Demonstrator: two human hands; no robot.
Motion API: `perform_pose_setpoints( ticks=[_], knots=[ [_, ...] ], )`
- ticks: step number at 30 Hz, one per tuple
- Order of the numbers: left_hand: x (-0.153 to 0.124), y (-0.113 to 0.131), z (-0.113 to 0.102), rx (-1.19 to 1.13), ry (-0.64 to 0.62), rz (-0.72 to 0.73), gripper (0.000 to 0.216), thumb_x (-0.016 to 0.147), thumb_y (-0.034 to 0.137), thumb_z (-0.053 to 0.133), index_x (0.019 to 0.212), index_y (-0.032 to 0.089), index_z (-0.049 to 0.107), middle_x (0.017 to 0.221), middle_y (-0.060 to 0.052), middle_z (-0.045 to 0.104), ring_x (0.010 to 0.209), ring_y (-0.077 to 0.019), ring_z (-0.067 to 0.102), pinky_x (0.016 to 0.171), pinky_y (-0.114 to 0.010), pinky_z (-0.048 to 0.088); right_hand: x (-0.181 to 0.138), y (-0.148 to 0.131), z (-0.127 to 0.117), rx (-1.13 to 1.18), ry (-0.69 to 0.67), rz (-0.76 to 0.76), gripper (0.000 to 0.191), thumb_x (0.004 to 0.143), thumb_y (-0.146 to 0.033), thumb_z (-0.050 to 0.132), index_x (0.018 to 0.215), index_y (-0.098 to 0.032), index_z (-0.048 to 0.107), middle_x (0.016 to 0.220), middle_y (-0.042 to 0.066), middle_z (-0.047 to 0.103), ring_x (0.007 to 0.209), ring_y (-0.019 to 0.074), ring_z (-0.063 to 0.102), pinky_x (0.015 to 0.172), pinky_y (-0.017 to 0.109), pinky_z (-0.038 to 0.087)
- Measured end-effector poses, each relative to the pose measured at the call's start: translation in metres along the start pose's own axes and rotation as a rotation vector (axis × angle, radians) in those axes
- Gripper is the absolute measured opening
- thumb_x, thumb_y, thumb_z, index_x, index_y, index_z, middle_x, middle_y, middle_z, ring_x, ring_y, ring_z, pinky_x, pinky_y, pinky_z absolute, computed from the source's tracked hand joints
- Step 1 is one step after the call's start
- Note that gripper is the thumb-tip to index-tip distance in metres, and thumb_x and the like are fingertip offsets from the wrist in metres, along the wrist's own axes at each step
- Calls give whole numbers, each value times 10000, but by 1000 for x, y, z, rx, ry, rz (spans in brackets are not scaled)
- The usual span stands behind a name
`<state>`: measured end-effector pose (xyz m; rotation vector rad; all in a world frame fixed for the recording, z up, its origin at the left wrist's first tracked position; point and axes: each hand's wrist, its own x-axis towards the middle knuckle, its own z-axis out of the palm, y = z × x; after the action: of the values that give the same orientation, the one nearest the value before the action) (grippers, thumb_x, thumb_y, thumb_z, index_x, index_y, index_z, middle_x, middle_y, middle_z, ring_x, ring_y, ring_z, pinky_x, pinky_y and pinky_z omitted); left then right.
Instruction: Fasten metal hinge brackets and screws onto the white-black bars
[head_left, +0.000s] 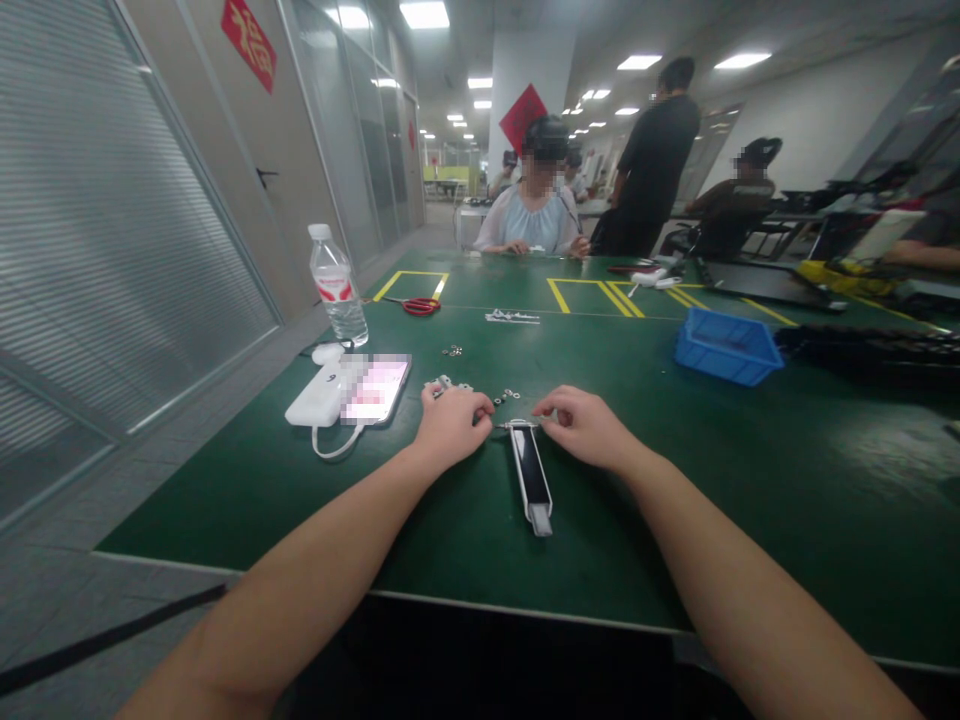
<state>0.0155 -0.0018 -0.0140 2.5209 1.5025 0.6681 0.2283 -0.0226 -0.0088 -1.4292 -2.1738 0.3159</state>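
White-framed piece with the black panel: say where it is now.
In the head view, the white-framed piece lies on the green table slightly below and right of centre, its far end between the left hand and the right hand.

On one green counter there are one long white device with black face, one clear plastic bottle, one pair of red-handled scissors near it, one blue plastic box, one white power bank, one lit smartphone, and small ring-shaped pieces, too tiny for counting.

White-framed black strip lying flat on green table; pale tab at near end, thin rod across far end.
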Motion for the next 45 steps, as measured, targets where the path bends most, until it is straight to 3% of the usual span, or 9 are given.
perform_pose_setpoints(
  ticks=[4,11,21,45],
  knots=[
    [-2,3,-2,-22,-77,10,169,774,182,507,855,225,649,870,2,698,928,-220,595,956,-520,235,-1,-3,-3,-14,-100,14,197,744,-115,537,835,-157,707,855,55,632,622,113,512,634,253,425],
    [-3,8,-6,-76,-87,3,163,768,188,514,853,221,649,838,5,696,904,-218,593,944,-498,251,-1,-6,-4,-39,-151,48,205,769,-120,533,855,-169,712,800,41,661,654,130,547,639,246,427],
    [-4,11,-12,-83,-100,47,138,722,187,550,814,201,651,814,1,701,874,-220,590,918,-473,262,-1,-7,-3,-21,-152,65,197,789,-139,524,841,-176,711,800,42,671,664,132,561,632,242,436],
    [0,0,-5,-55,-139,97,129,792,337,650,843,218,653,847,21,694,879,-199,596,863,-396,256,-1,-7,-4,-22,-174,70,189,818,-158,521,871,-161,702,778,42,656,655,128,546,621,239,416]
  ],
)
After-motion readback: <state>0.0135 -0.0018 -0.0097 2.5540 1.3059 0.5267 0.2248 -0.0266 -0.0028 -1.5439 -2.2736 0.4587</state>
